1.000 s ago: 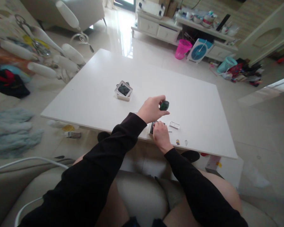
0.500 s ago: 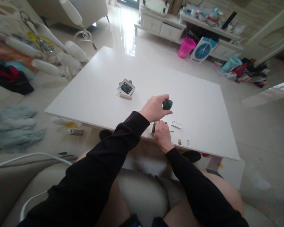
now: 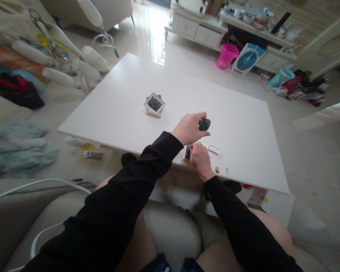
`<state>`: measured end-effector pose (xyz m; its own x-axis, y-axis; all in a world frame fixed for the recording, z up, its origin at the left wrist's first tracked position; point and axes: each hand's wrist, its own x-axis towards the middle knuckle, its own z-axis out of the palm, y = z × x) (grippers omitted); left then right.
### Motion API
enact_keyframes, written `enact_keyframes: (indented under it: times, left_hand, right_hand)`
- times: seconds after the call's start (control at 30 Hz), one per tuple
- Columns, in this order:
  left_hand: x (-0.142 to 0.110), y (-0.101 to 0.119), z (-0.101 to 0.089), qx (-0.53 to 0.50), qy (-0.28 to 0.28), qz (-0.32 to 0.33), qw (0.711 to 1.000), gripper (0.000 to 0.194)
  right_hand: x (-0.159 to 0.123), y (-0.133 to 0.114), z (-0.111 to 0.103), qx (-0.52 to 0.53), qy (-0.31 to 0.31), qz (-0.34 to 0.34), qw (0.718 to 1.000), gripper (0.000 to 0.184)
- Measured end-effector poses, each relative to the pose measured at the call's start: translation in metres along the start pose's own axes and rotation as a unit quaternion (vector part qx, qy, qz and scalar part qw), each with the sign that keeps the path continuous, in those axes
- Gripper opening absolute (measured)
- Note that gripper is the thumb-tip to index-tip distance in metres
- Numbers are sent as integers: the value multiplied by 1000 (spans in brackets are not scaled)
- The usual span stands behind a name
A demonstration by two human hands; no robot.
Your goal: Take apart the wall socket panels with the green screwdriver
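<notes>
My left hand is closed around a dark green rounded thing, held up above the white table. Its kind does not show from this angle. Just below, my right hand bends its fingers over a small dark-topped box near the table's front edge. The fingertips touch the top of that box, and whatever they pinch is too small to make out. To the right of this hand lies a clear rectangular case. A little yellow-and-blue figure and a small pale piece are closer to the edge.
Farther left on the table sits a white box with a dark-centred frame resting askew on top. White lamp arms stand by the table's left side. A pink basket and a blue-white fan are on the floor beyond.
The view has shifted slightly, so everything appears a little farther right. My right hand has shifted right across the box, uncovering more of its dark top. The left hand keeps its hold.
</notes>
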<state>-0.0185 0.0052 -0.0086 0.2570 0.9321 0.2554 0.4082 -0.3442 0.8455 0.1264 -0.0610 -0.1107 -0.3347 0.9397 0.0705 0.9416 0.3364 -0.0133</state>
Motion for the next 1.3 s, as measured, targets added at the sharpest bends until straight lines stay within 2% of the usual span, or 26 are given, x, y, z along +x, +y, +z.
enact_keyframes:
  times: [0.13,0.3,0.37,0.53,0.6,0.7,0.77,0.97,1.3]
  left_hand:
    - [0,0,0,-8,3,5,1000,31]
    - [0,-2,-2,-25,1,13,1000,26]
    - [1,-2,-4,-44,2,21,999,23]
    - [3,0,-9,-83,27,25,996,18]
    - [3,1,-9,-80,45,20,996,16]
    - [3,3,-10,-51,80,16,995,11]
    - [3,3,-11,-27,98,16,995,8]
    - [2,4,-13,13,106,16,994,7]
    - [1,6,-15,17,104,24,994,7]
  right_hand:
    - [3,15,-17,54,15,29,998,14]
    - [0,43,-21,149,-64,-69,984,68]
    - [-3,49,-16,140,-87,-82,983,77]
    - [-4,46,-13,128,-84,-71,986,65]
    - [-2,40,-17,131,-68,-57,987,51]
    - [2,30,-21,128,-51,-26,990,21]
    - [4,24,-20,122,-52,-15,991,12]
    - [11,8,-20,71,-93,-19,993,13]
    - [20,-7,-38,-19,-150,-27,988,23]
